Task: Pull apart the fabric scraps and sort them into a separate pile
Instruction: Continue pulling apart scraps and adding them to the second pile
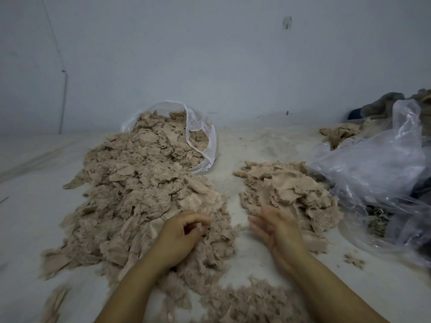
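Left hand (pixel 184 231) pinching scraps at big pile's (pixel 144 187) edge; right hand (pixel 272 227) slack-fingered beside sorted pile (pixel 289 190).

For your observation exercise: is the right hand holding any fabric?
No, the right hand is open with nothing in it, beside the smaller pile.

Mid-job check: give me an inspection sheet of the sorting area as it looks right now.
Surface: pale sheet, dusted with lint.
Job's things: large scrap heap spilling from an open clear bag; smaller sorted pile to its right, apart.
Clutter: crumpled plastic bag far right, dark cloth behind; stray tuft.
Hands: left hand pinches fluff at the heap's edge; right hand open, blurred, between the piles.
Cables: thin line down the wall.
Surroundings: bare grey wall, small fitting.
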`<state>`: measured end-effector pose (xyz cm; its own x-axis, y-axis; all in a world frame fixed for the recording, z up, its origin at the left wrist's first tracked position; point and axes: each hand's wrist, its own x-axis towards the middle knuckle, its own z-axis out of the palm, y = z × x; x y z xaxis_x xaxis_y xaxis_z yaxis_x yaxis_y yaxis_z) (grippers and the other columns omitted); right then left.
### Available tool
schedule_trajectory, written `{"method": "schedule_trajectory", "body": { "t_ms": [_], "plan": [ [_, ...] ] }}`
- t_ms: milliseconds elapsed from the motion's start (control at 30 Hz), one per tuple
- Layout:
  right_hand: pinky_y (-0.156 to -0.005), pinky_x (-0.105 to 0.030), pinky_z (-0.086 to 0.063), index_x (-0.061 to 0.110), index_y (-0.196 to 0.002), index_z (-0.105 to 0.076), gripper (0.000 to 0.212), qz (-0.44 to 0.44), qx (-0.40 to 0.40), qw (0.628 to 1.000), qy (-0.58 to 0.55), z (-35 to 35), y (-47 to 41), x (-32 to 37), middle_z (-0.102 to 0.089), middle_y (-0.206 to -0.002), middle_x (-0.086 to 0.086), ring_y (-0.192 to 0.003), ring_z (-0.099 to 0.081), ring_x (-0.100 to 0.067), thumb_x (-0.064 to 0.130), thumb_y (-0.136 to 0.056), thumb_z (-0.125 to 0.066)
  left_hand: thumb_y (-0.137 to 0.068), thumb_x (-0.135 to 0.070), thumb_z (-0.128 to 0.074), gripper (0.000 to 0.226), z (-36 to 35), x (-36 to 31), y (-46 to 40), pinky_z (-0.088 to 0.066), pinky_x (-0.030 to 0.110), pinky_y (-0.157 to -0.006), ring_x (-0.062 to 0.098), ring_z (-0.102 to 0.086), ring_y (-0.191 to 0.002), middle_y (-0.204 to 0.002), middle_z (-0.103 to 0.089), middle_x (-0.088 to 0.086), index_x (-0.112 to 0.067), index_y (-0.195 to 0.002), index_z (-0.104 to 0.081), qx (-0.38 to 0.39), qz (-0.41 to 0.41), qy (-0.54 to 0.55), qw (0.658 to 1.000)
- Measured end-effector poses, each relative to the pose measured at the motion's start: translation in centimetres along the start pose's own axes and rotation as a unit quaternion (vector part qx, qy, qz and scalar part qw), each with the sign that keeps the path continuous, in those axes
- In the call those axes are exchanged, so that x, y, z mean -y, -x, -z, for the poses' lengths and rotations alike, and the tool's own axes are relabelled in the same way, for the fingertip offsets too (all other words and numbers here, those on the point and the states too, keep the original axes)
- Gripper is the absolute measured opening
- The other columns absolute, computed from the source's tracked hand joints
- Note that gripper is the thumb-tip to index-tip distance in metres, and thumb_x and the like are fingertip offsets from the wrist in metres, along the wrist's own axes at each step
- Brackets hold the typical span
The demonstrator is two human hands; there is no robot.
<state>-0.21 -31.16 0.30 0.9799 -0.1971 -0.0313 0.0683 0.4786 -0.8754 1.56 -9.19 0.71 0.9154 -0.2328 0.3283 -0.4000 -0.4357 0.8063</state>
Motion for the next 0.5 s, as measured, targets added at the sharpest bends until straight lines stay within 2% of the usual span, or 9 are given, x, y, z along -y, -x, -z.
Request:
{"method": "schedule_trajectory", "body": {
  "t_ms": [100,167,200,267,333,433,500],
  "plan": [
    [-0.053,-0.026,-0.046,0.012,-0.082,-0.068,0.012,0.002,0.09,0.967,0.239,-0.6,1.2,-1.7,-0.062,-0.067,-0.005,-0.058,-0.055,-0.015,0.021,-0.089,-0.063,-0.08,-0.03,-0.073,0.017,1.4,0.3,0.3,-0.042,0.007,-0.073,-0.005,-0.058,-0.085,-0.092,-0.064,-0.016,-0.046,-0.082,-0.067,0.131,-0.003,-0.087,0.988],
    [-0.055,-0.02,-0.042,0.021,-0.073,-0.069,0.012,0.02,0.177,0.933,0.313,-1.4,1.8,-2.3,-0.062,-0.064,0.003,-0.057,-0.051,-0.009,0.026,-0.083,-0.072,-0.071,-0.044,-0.078,0.018,1.9,0.8,0.4,-0.042,0.008,-0.079,-0.006,-0.057,-0.091,-0.096,-0.063,-0.02,-0.046,-0.084,-0.066,0.196,0.005,-0.132,0.972],
    [-0.056,-0.016,-0.042,0.024,-0.072,-0.069,0.011,0.019,0.218,0.914,0.342,-1.8,2.2,-2.5,-0.062,-0.065,0.007,-0.059,-0.051,-0.005,0.029,-0.078,-0.077,-0.07,-0.044,-0.078,0.018,1.8,1.1,0.4,-0.042,0.01,-0.083,-0.007,-0.056,-0.092,-0.094,-0.062,-0.022,-0.046,-0.082,-0.065,0.208,0.001,-0.155,0.966],
    [-0.058,-0.011,-0.04,0.029,-0.075,-0.069,0.021,0.025,0.261,0.869,0.419,-2.0,2.6,-2.9,-0.06,-0.071,0.012,-0.059,-0.049,0.004,0.041,-0.066,-0.084,-0.077,-0.031,-0.075,0.019,1.4,1.3,0.3,-0.044,0.014,-0.082,-0.007,-0.057,-0.086,-0.085,-0.063,-0.023,-0.045,-0.073,-0.063,0.182,-0.014,-0.17,0.968],
    [-0.058,-0.009,-0.038,0.032,-0.076,-0.064,0.028,0.058,0.244,0.847,0.469,-2.1,2.6,-3.2,-0.056,-0.075,0.012,-0.061,-0.048,0.007,0.045,-0.063,-0.085,-0.083,-0.02,-0.07,0.024,0.7,1.4,0.2,-0.045,0.019,-0.077,-0.003,-0.057,-0.079,-0.079,-0.064,-0.016,-0.038,-0.069,-0.063,0.104,-0.017,-0.129,0.986],
    [-0.058,-0.011,-0.037,0.028,-0.078,-0.06,0.031,0.08,0.206,0.871,0.439,-2.1,2.6,-3.1,-0.052,-0.074,0.01,-0.06,-0.043,0.002,0.046,-0.065,-0.082,-0.086,-0.016,-0.065,0.022,-0.6,0.9,0.1,-0.043,0.014,-0.068,0.0,-0.056,-0.074,-0.079,-0.064,-0.015,-0.031,-0.07,-0.062,-0.009,-0.017,-0.057,0.998],
    [-0.059,-0.016,-0.038,0.024,-0.074,-0.063,0.021,0.081,0.193,0.898,0.388,-2.1,2.5,-3.1,-0.054,-0.068,0.009,-0.06,-0.045,-0.003,0.036,-0.072,-0.08,-0.086,-0.013,-0.066,0.021,-1.2,0.4,0.1,-0.042,0.011,-0.067,0.0,-0.056,-0.073,-0.079,-0.064,-0.017,-0.028,-0.072,-0.062,-0.06,-0.011,-0.018,0.998]
  ]
}}
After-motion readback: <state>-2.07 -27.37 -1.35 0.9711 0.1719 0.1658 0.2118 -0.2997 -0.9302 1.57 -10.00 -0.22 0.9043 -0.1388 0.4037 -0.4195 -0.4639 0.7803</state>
